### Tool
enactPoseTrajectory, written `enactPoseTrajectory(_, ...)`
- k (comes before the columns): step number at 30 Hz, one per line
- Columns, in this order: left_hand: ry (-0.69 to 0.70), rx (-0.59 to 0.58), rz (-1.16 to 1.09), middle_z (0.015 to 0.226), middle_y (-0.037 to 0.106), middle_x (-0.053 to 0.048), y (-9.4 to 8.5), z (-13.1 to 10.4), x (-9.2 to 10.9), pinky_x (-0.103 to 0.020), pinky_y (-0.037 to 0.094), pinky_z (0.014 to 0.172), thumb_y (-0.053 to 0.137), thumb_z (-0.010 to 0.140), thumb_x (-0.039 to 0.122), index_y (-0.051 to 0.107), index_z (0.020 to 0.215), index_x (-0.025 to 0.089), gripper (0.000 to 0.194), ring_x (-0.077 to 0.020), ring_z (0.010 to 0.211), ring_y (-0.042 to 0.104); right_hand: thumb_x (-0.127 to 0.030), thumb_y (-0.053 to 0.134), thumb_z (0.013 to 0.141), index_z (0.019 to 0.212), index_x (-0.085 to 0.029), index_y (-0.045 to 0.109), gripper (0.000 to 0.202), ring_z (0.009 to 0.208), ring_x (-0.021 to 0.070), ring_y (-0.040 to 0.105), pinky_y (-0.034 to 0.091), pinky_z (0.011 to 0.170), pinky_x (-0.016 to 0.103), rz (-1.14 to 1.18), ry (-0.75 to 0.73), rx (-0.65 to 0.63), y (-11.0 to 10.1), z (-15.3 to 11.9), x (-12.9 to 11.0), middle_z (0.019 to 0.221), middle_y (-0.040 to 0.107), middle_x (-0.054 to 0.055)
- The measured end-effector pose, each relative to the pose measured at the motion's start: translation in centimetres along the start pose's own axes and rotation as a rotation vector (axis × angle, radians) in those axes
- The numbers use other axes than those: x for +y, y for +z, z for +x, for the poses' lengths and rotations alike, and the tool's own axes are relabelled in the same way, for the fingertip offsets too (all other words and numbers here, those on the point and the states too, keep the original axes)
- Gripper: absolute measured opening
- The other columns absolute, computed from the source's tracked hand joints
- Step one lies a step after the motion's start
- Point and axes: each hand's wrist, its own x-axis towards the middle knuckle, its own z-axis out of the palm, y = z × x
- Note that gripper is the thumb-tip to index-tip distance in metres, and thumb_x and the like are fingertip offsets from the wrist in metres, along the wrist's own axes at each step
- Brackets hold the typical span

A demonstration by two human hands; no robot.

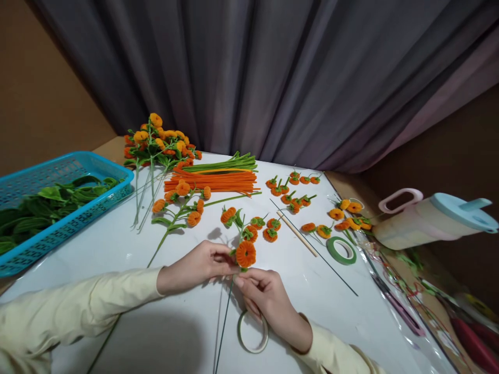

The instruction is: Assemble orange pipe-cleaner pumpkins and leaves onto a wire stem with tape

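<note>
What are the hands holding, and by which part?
The left hand and right hand pinch a stem near its top, just below the nearest bloom. Whether the right hand also holds the tape is unclear.

Basket (64, 229) of leaves (50, 210) at frame left, flower bunch (156, 136) upper left, pipe cleaners (210, 182) just lower right of it. Left hand (200, 265) and right hand (268, 298) meet lower centre at 1 flower sprig (246, 254), tape ring (240, 333) below. Tumbler (413, 221) way over right, scissors (403, 311) below that.

No lettering, label, brand, number or sign can be read anywhere here
</note>
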Motion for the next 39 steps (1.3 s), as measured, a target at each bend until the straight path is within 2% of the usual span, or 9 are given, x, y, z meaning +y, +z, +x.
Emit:
enactPoseTrajectory(7,0.013,0.022,-0.091,0.056,0.046,0.006,0.2,0.0,0.1,-0.021,0.033,0.053,0.070,0.065,0.027,0.055,0.063,0.013,0.021,-0.0083,0.055,0.039,-0.035,0.067,0.077,0.073,-0.010,0.063,0.026,0.027,0.0014,0.030,0.023,0.031,0.016,0.193,0.084,-0.134,-0.5,0.3,-0.2,0.035,0.038,-0.010)
enactPoseTrajectory(11,0.044,-0.036,-0.007,0.058,0.048,0.004,0.0,-0.2,0.4,-0.022,0.035,0.054,0.066,0.067,0.023,0.054,0.063,0.014,0.016,-0.0089,0.055,0.040,-0.030,0.070,0.074,0.081,-0.007,0.068,0.023,0.025,0.0010,0.029,0.024,0.030,0.015,0.256,0.138,-0.223,-0.9,0.6,-0.4,0.035,0.039,-0.010)
enactPoseTrajectory(18,0.229,-0.113,0.184,0.077,0.047,0.000,-0.5,-0.4,0.1,-0.023,0.039,0.066,0.066,0.069,0.024,0.056,0.059,0.014,0.018,-0.0122,0.071,0.045,-0.033,0.074,0.069,0.082,-0.008,0.071,0.029,0.026,0.0017,0.034,0.028,0.030,0.015,0.313,0.153,-0.356,-0.9,0.7,-0.6,0.037,0.043,-0.008)
enactPoseTrajectory(22,0.226,-0.157,0.206,0.076,0.047,-0.001,-0.5,-0.5,-0.1,-0.023,0.039,0.067,0.065,0.070,0.025,0.054,0.059,0.014,0.019,-0.0132,0.073,0.045,-0.033,0.069,0.075,0.090,-0.008,0.071,0.029,0.028,0.0034,0.039,0.031,0.033,0.015,0.261,0.165,-0.422,-0.9,0.5,-0.7,0.036,0.043,-0.008)
enactPoseTrajectory(28,0.235,-0.139,0.249,0.073,0.046,0.000,-0.6,-0.4,-0.2,-0.023,0.038,0.064,0.065,0.071,0.029,0.055,0.061,0.014,0.021,-0.0128,0.070,0.044,-0.040,0.064,0.078,0.092,-0.008,0.072,0.035,0.030,0.0032,0.038,0.031,0.035,0.017,0.064,0.058,-0.400,-1.3,0.3,-0.8,0.039,0.040,-0.007)
enactPoseTrajectory(31,0.249,-0.170,0.326,0.077,0.048,-0.001,-1.4,-0.3,0.4,-0.022,0.039,0.064,0.065,0.072,0.028,0.057,0.064,0.015,0.017,-0.0125,0.070,0.044,-0.042,0.060,0.080,0.092,-0.009,0.072,0.037,0.031,0.0033,0.036,0.031,0.036,0.018,0.000,0.015,-0.382,-1.3,0.3,-0.9,0.040,0.040,-0.007)
enactPoseTrajectory(34,0.251,-0.357,0.430,0.092,0.053,-0.005,-3.0,0.0,1.5,-0.023,0.040,0.074,0.064,0.073,0.028,0.063,0.077,0.015,0.013,-0.0166,0.083,0.049,-0.040,0.060,0.082,0.088,-0.009,0.072,0.034,0.031,0.0035,0.035,0.031,0.036,0.018,-0.001,0.018,-0.369,-1.2,0.2,-0.9,0.039,0.038,-0.007)
enactPoseTrajectory(36,0.233,-0.418,0.467,0.099,0.055,-0.006,-4.2,0.4,2.1,-0.024,0.040,0.080,0.064,0.074,0.029,0.064,0.090,0.017,0.020,-0.0192,0.092,0.050,-0.039,0.059,0.082,0.089,-0.008,0.072,0.034,0.031,0.0036,0.035,0.031,0.036,0.018,0.001,0.019,-0.366,-1.2,0.1,-0.9,0.039,0.038,-0.007)
enactPoseTrajectory(39,0.191,-0.387,0.466,0.101,0.057,-0.006,-5.7,1.0,2.4,-0.023,0.040,0.077,0.064,0.075,0.032,0.060,0.100,0.019,0.028,-0.0193,0.092,0.052,-0.037,0.059,0.083,0.091,-0.008,0.071,0.033,0.031,0.0032,0.035,0.032,0.036,0.017,0.012,0.017,-0.375,-1.3,0.1,-0.7,0.040,0.038,-0.007)
